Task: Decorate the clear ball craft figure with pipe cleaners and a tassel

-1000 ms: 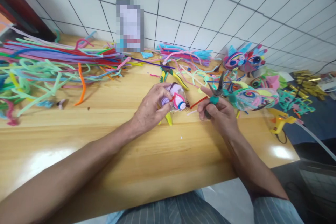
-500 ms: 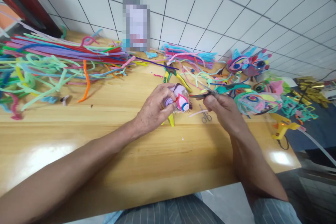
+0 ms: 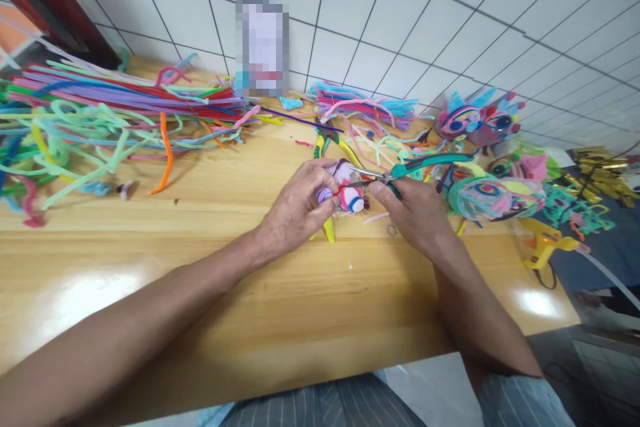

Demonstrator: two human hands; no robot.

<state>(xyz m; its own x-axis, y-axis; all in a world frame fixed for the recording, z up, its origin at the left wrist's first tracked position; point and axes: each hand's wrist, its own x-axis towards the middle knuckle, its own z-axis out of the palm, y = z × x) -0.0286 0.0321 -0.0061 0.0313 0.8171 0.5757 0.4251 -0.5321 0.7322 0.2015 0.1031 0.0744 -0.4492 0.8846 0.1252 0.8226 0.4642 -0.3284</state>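
Observation:
My left hand point(image 3: 295, 203) grips a small pipe-cleaner figure point(image 3: 353, 203), lilac with pink, white and blue coiled rings and dark bristles at its side. Part of the figure is hidden by my fingers. My right hand point(image 3: 413, 210) is closed around green-handled long-nose pliers point(image 3: 407, 167). Their thin jaws are spread, one dark jaw reaching over the figure close to a red strand by my left fingertips; whether it touches cannot be made out. Behind lie yellow-and-green pliers point(image 3: 343, 143). Small scissors point(image 3: 392, 230) lie mostly hidden under my right hand.
Bundled pipe cleaners point(image 3: 140, 97) and tangled green ones point(image 3: 95, 140) fill the left of the wooden table point(image 3: 240, 320). Another bundle point(image 3: 365, 105) lies by the tiled wall. Finished-looking coiled figures point(image 3: 493, 197) and a yellow glue gun point(image 3: 547, 243) stand right. A blurred-out panel point(image 3: 264, 47) leans behind.
My right hand has moved left toward the figure. The pliers' jaws have spread and now reach over it. My left hand keeps its hold, almost in place.

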